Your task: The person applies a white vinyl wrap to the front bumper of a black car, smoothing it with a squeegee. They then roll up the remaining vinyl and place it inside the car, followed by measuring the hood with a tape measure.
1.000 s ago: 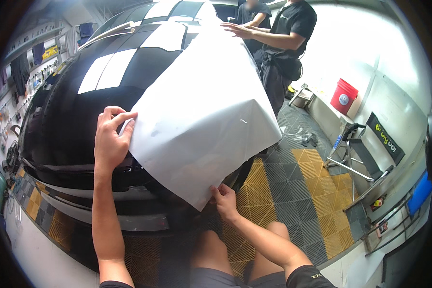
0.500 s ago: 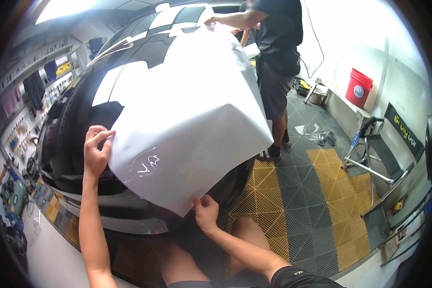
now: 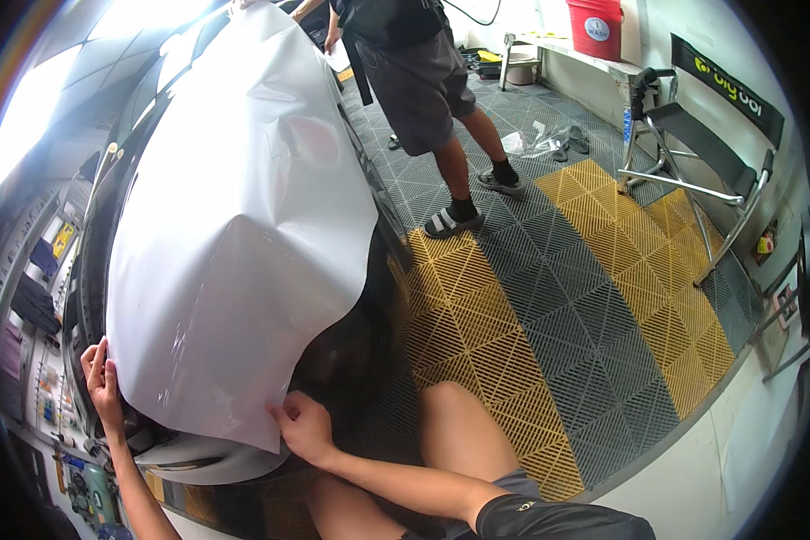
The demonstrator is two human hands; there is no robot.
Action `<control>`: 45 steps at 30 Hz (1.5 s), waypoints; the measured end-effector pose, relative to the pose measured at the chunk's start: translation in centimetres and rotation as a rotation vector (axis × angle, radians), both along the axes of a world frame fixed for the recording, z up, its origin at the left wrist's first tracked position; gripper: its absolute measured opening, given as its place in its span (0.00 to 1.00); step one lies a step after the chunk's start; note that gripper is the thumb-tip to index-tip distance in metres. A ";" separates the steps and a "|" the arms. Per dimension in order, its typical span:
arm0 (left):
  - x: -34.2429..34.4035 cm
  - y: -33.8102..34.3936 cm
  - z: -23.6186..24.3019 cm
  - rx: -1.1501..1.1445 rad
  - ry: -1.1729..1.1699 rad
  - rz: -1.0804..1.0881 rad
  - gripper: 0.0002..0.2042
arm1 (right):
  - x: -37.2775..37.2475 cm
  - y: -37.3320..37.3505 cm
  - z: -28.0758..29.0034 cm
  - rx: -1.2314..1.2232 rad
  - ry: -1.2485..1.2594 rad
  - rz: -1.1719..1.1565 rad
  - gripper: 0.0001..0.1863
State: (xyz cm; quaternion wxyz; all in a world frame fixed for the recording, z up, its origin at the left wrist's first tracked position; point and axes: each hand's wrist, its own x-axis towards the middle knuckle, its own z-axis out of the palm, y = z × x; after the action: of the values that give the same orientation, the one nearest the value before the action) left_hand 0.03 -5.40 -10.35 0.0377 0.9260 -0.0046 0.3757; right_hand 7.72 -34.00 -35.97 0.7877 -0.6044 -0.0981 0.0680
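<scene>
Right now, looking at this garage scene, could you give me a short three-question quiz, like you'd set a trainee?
1. True or false: the white film sheet is draped over a glossy black car.
2. Which of the person's hands pinches the sheet's lower corner? A) left hand B) right hand C) neither
3. Fill in: the floor tiles are grey and ____.

Key
1. True.
2. B. The right hand grips the lower corner; the left hand rests at the sheet's left edge.
3. Yellow. A second person in sandals stands on them, near a folding chair and a red bucket.
</scene>
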 end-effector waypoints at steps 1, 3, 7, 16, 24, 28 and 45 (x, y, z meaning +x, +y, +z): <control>0.0 0.0 0.0 0.012 0.004 0.028 0.23 | 0.1 0.0 -0.1 -0.013 -0.015 0.022 0.18; 0.0 -0.2 0.0 -0.086 0.018 0.077 0.23 | 0.3 -0.2 -0.3 -0.005 -0.055 0.019 0.18; 0.2 -1.7 0.5 -0.054 0.033 0.036 0.24 | 0.4 -0.6 -0.1 -0.069 -0.110 0.083 0.19; 2.3 -4.8 2.1 -0.208 -0.001 0.041 0.12 | -1.1 0.4 -1.2 0.071 -0.055 0.120 0.18; 5.0 -7.6 4.3 -0.195 0.105 -0.072 0.23 | -4.3 -1.5 -0.1 -0.016 -0.022 0.049 0.18; 6.7 -11.2 6.9 -0.288 0.168 -0.082 0.19 | -7.4 -4.7 4.9 0.149 0.460 0.127 0.09; -1.3 -24.3 9.4 -1.872 0.271 0.204 0.36 | -17.9 -24.3 38.2 0.430 0.815 0.145 0.14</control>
State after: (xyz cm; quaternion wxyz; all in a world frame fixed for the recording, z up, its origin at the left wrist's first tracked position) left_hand -1.30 -29.71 -0.98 0.7315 0.5513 0.3836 0.1176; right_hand -10.18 -58.33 2.27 0.8626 -0.3430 0.1656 0.3331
